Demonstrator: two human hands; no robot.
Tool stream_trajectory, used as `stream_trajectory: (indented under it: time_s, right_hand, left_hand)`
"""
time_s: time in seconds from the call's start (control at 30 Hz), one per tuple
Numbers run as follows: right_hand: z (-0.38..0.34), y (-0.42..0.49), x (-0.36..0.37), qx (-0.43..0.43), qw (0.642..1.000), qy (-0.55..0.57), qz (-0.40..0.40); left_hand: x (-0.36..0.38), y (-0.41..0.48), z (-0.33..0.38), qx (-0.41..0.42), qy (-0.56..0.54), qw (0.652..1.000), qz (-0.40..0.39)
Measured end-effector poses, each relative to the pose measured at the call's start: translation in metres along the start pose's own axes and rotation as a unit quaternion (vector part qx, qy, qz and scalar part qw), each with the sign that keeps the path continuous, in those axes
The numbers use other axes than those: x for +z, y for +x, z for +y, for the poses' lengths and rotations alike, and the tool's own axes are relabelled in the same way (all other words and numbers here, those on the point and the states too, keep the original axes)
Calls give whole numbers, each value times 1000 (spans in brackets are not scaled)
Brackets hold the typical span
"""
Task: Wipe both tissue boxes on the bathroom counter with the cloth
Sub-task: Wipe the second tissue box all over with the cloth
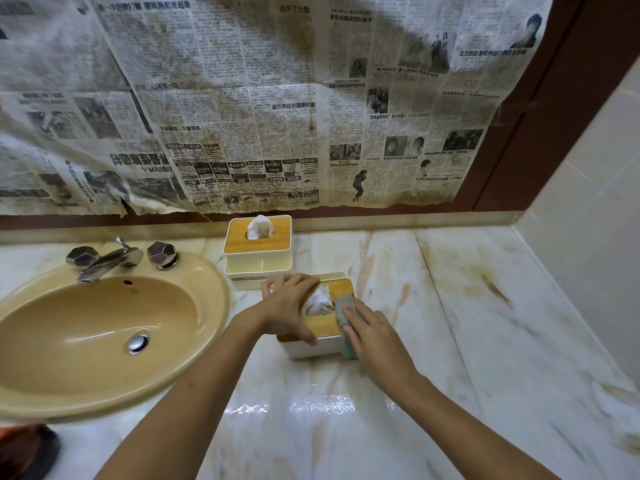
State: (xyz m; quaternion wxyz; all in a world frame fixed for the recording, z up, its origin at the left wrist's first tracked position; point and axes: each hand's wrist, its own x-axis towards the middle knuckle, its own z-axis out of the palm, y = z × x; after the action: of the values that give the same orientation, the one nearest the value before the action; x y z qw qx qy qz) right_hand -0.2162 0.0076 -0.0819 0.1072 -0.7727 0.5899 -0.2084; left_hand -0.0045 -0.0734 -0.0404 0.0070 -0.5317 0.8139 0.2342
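Two white tissue boxes with bamboo lids stand on the marble counter. The near box [311, 348] has a tissue sticking up from its slot. My left hand [289, 308] lies over its left side, fingers spread across the lid and thumb hooked at the front edge, steadying it. My right hand [372, 332] presses a folded grey-green cloth [343, 311] flat against the right part of the lid and the box's right side. The far box [258, 251] stands against the wall behind, untouched, with a tissue poking out.
A tan oval sink [104, 337] with a chrome tap [107, 261] fills the left. Old newspaper [242, 98] covers the wall above. The counter [485, 323] runs right to a tiled side wall. A dark object [27, 452] sits at the bottom left corner.
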Motion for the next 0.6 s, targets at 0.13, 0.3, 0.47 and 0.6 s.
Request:
stream_trajectory:
  time_s: [0.13, 0.3, 0.47, 0.6]
  right_hand:
    - [1, 2, 2, -16, 994, -106, 36]
    - [7, 37, -5, 32, 988, -148, -26]
    - [7, 64, -10, 58, 990, -113, -66]
    - [2, 43, -1, 53, 990, -107, -73]
  left_hand:
    - [-6, 2, -4, 20, -24, 999, -30]
    - [-3, 4, -10, 28, -32, 999, -26]
    - [2, 0, -17, 25, -54, 998, -18]
    - [9, -4, -23, 0, -70, 998, -8]
